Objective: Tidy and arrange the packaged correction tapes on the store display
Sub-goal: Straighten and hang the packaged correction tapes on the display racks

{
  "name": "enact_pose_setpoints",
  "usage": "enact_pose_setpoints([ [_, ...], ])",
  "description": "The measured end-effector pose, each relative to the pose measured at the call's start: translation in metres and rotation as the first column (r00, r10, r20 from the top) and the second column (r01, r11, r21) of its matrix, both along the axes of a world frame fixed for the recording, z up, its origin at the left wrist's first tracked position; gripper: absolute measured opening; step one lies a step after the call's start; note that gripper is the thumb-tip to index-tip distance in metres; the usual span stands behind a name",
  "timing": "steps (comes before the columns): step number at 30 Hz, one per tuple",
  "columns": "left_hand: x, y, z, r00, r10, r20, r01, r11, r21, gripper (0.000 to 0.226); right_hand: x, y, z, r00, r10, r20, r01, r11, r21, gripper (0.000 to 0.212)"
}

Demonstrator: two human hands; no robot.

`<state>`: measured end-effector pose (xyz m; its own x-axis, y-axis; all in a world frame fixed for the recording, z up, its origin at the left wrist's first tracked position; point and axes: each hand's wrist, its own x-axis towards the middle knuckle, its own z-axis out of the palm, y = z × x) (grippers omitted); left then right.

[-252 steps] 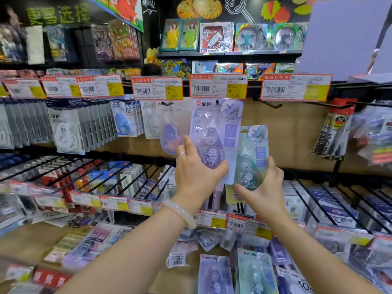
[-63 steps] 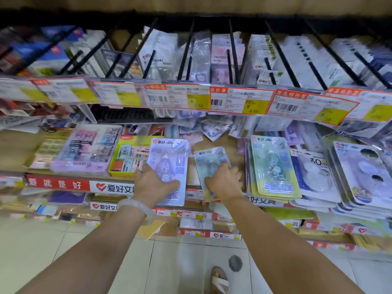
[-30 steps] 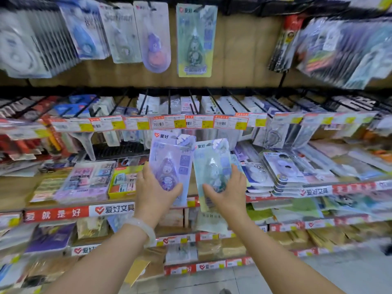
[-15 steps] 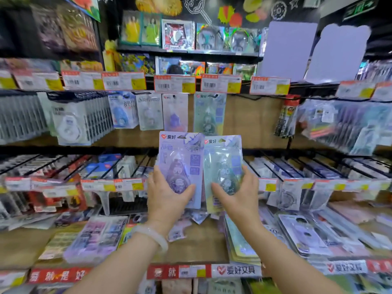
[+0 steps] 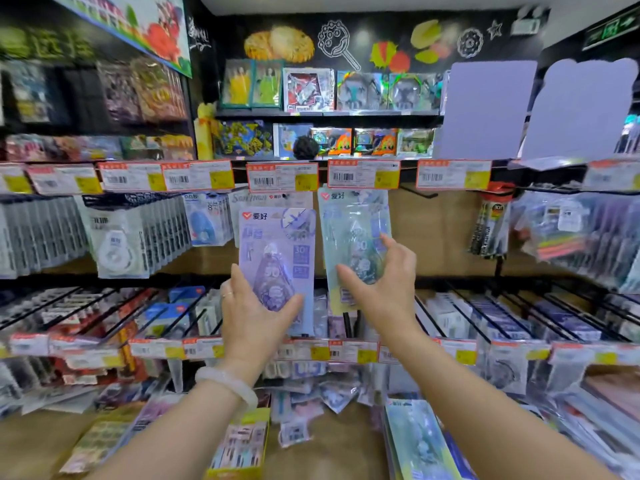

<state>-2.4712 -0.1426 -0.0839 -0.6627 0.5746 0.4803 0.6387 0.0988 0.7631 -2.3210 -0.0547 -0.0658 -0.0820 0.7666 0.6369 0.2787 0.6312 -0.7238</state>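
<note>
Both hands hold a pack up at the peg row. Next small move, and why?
Probably slide the green correction tape pack in the right hand fully onto its hook: its top already sits just under the price tags. The purple correction tape pack in the left hand hangs lower, so it likely goes second.

A black wall point(image 5: 381, 32) with chalk-style drawings and bright painted shapes runs along the top, under a pale ceiling point(image 5: 346, 3). Below it, a dark shelf point(image 5: 325, 114) carries boxed toys, and a wooden back panel point(image 5: 440, 233) sits behind rows of orange-edged price tags point(image 5: 282, 176).
</note>
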Motion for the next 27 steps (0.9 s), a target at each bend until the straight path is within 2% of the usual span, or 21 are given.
enact_pose_setpoints([
  [13,-0.001,0.019,-0.004,1.000,-0.009,0.013,0.009,1.000,-0.008,0.111,-0.012,0.036,-0.009,0.994,-0.101,0.041,0.099,0.994,0.055,0.080],
  [21,0.004,0.030,-0.010,1.000,-0.007,0.024,0.009,0.999,-0.051,0.110,-0.025,0.073,-0.002,0.978,-0.144,0.150,0.145,0.989,0.005,0.087],
  [27,0.003,0.035,-0.012,1.000,0.001,0.026,0.001,0.998,-0.070,0.111,-0.039,0.097,0.000,0.980,-0.089,0.180,0.099,0.994,-0.045,0.087],
])
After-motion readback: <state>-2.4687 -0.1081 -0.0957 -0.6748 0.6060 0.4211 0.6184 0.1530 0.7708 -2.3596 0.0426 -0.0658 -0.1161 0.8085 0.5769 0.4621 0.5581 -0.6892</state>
